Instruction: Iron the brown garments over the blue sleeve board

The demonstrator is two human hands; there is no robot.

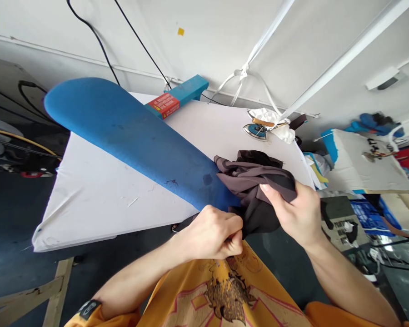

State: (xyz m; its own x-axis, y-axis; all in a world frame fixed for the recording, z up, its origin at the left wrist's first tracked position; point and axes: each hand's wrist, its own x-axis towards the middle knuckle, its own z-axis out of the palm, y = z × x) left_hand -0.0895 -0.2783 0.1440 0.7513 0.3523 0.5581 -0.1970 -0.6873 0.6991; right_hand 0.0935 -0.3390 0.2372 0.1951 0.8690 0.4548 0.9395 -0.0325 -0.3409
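A bunched dark brown and black garment (255,181) lies over the near end of the blue padded ironing board (122,131). My right hand (296,213) grips the garment's right side, thumb on top and the other fingers hidden under the cloth. My left hand (214,231) is closed in a fist at the garment's near edge, close to my body, pinching the dark fabric. Some of the cloth hangs below the board's edge between my hands. What kind of garment it is cannot be made out.
An iron (257,130) rests at the far right of the white table (98,190), beside a crumpled white cloth (282,129). A teal arm with a red label (165,104) stands behind the board. Cables hang along the wall. Another worktable (371,163) is at the right.
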